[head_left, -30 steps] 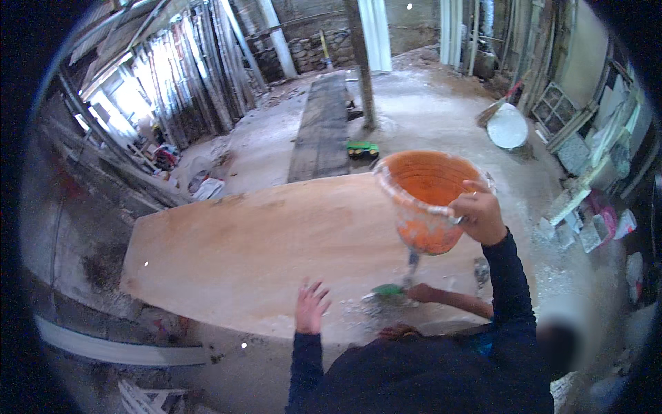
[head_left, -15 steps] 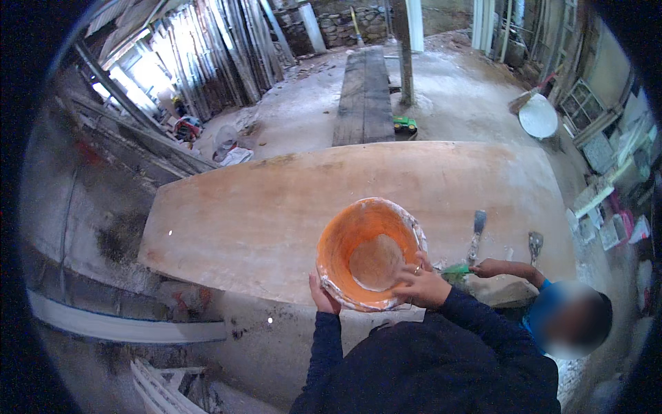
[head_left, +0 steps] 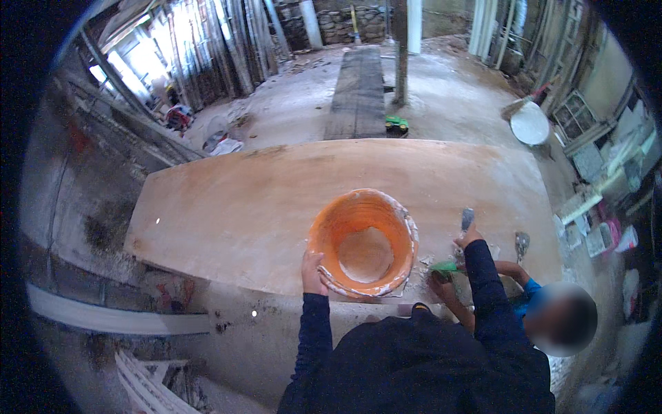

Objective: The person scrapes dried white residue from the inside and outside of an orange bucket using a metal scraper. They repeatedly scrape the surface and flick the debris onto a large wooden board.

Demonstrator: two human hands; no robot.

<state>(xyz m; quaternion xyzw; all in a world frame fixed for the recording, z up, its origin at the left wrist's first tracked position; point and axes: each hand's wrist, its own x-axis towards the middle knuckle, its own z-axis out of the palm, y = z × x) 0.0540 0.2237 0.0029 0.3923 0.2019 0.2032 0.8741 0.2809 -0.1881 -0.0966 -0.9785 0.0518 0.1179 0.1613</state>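
An orange bucket (head_left: 324, 234) with white-crusted rim stands tilted on a large wooden board (head_left: 227, 207); a pale dusty patch shows at its bottom. My left hand (head_left: 314, 273) grips the bucket's near left side, fingers closed on the rim. Out to the right, my right hand (head_left: 470, 239) is closed round the handle of a putty knife (head_left: 468, 218), whose grey blade points away from me. The handle is mostly hidden by my fingers. A second putty knife (head_left: 522, 244) lies on the board farther right.
Close by my right arm, another person's hand (head_left: 441, 283) is at a green tool (head_left: 443, 266) among white crumbs. That person's blue sleeve (head_left: 529, 286) is at the board's right end. Beyond stand dark planks (head_left: 356, 90), a post (head_left: 400, 62) and a green toy vehicle (head_left: 396, 124).
My right hand has left the bucket's rim and moved right onto the putty knife's handle. My left hand stays on the bucket. The other person's second hand has come into view by the green tool.
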